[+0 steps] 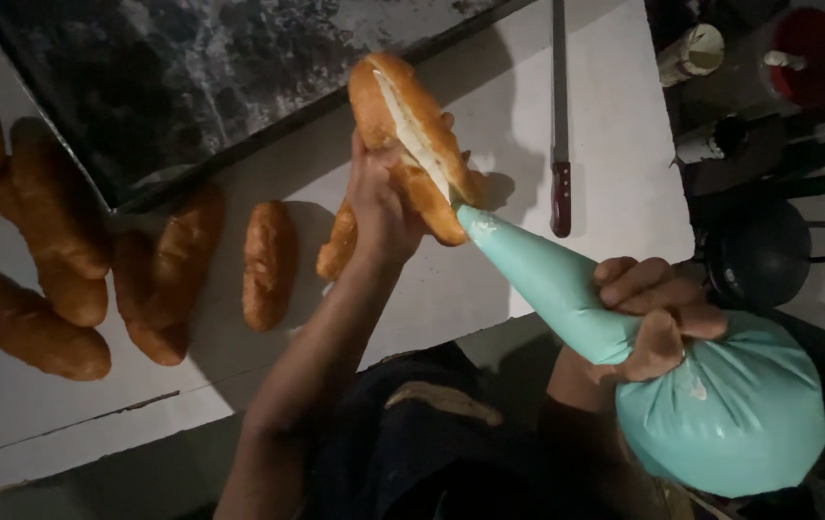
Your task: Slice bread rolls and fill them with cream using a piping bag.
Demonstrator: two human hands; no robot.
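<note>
My left hand point(380, 210) holds up a long golden fried bun point(410, 125), slit along its top, with white cream showing in the cut. My right hand point(656, 313) is closed around a turquoise piping bag point(720, 409), squeezing it at the neck. The bag's pointed tip point(465, 214) touches the lower end of the slit. The full round end of the bag bulges below my right hand.
Several whole fried buns point(268, 262) lie on the white worktop point(615, 125) to the left. A long knife with a dark red handle point(561, 197) lies at the right. A dark marbled slab point(191, 67) sits at the back; dark containers point(759, 252) stand at the far right.
</note>
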